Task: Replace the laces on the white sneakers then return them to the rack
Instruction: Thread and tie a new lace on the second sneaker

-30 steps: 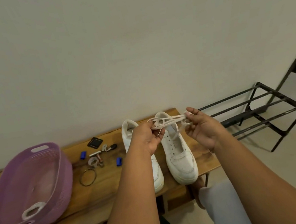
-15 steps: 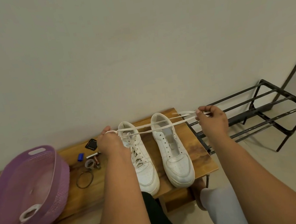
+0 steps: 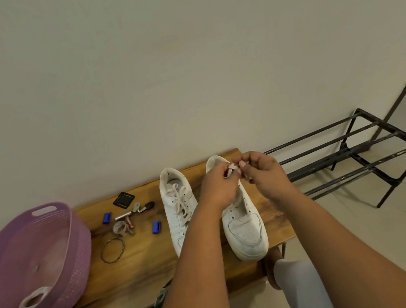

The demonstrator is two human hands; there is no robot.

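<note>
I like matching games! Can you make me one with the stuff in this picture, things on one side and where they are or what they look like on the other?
Things:
1. basket
2. left sneaker
3. right sneaker
4. rack

Clues:
A. black metal, standing on the floor
B. has no lace in it
C. purple, at the left end of the bench
D. laced up

Pairs: 1-C, 2-D, 3-B, 4-A

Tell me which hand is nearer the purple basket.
Left. The left hand is above the sneakers, on the purple basket side; the right hand is beyond it, toward the rack.
</note>
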